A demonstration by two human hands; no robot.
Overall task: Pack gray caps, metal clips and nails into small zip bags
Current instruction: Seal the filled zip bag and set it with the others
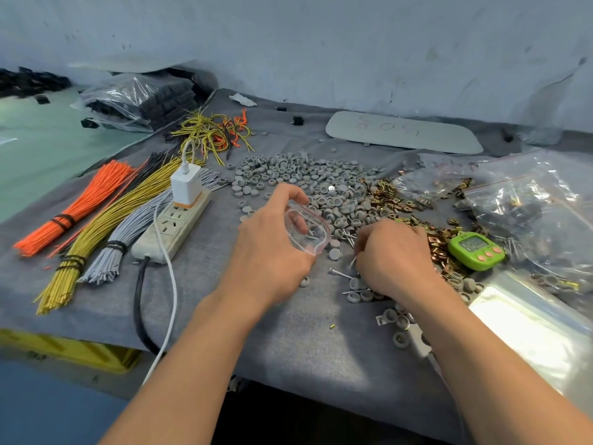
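Zip bag (307, 232), small and clear with a red seal strip, sits in the left hand (272, 252), whose thumb and fingers hold its mouth spread open toward the right hand (393, 255). That hand is curled knuckles-up just beside the bag at 3 o'clock, fingers pinched over loose nails (348, 237) on the table (305, 342); whether it grips one I cannot tell. More nails and a few gray caps lie under and around its wrist. At 12 o'clock from the hands spreads the big heap of gray caps (308, 178), with the metal clips (401, 194) running from 1 o'clock down past the right hand. A green timer (476, 250) stands just beside the clips at 3 o'clock, and large clear bags (529, 200) lie beyond it. At 9 o'clock lies a power strip (175, 228) with a white charger plugged in, then bundles of gray, yellow and orange wires (77, 207).
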